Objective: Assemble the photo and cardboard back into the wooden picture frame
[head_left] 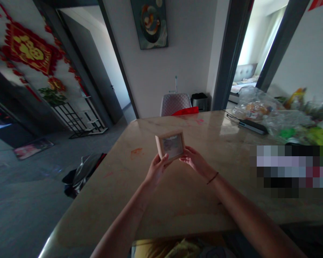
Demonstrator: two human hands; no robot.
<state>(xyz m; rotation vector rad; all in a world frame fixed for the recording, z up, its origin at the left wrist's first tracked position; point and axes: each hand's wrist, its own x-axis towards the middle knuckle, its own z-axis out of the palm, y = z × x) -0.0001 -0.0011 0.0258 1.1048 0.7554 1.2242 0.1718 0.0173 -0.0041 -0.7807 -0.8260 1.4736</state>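
A small wooden picture frame (171, 144) with a pale picture behind glass is held upright above the beige marble table (156, 200). My left hand (156, 170) grips its lower left corner, with the thumb on the front. My right hand (195, 160) holds its lower right side, fingers curled behind it. A thin dark band circles my right wrist.
Clear plastic bags of food (255, 105) and a dark flat device (251, 126) lie at the table's far right. A quilted chair (174, 104) stands past the far edge. A dark bag (83, 173) lies on the floor to the left, and open doorways lie beyond.
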